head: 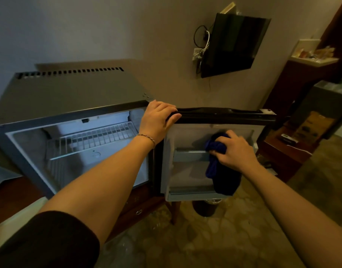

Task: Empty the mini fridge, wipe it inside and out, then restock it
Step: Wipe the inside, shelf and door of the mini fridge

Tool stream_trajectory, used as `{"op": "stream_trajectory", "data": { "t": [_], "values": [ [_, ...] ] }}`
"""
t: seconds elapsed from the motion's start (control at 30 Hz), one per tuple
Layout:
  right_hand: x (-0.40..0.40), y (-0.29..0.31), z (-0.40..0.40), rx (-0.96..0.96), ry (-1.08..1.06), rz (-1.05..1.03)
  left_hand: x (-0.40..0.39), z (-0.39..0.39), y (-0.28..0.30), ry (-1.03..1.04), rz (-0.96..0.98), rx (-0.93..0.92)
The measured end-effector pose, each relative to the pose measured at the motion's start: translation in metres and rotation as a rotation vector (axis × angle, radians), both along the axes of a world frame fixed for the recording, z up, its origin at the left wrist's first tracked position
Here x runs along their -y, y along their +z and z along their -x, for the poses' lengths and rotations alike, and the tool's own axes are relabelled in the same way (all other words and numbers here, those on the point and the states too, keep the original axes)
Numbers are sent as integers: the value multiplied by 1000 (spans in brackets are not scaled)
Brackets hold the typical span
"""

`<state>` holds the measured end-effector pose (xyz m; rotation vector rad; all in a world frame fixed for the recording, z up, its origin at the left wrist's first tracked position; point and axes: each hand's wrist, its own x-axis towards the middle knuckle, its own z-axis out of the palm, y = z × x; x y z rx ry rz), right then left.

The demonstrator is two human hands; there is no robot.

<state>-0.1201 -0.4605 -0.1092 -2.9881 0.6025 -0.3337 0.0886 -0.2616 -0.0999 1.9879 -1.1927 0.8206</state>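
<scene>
The grey mini fridge (69, 93) stands open on a wooden cabinet, its lit inside holding only a white wire shelf (92, 140). Its door (220, 115) is swung out to the right, the white inner side facing me. My left hand (158, 118) grips the door's top edge near the hinge corner. My right hand (234, 149) holds a dark blue cloth (216, 161) against the door's inner panel, above the door shelf (191, 154). Part of the cloth hangs down over the lower door pocket.
A black TV (234, 45) hangs on the wall above with cables beside it. A dark bin (205, 207) sits on the patterned floor under the door. Wooden furniture (294, 117) with boxes and a tray of items (313, 55) stands at right.
</scene>
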Motion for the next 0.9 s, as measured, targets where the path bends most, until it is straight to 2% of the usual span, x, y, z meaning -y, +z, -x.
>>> {"op": "stream_trajectory", "data": {
  "t": [0.1,0.3,0.43,0.6,0.83,0.9],
  "values": [
    [-7,2,-5,-23,-24,3,2,3,-1,28,23,1],
    [-66,-1,-32,-7,128,24,6,4,-4,44,61,37],
    [-92,-7,-45,27,151,39,6,5,-3,68,35,42],
    [-62,-9,-29,24,183,14,3,6,0,64,6,42],
    [42,0,17,-36,-5,5,5,6,-1,79,-4,17],
    [57,-1,22,-12,-3,-7,6,7,-2,95,1,13]
  ]
}}
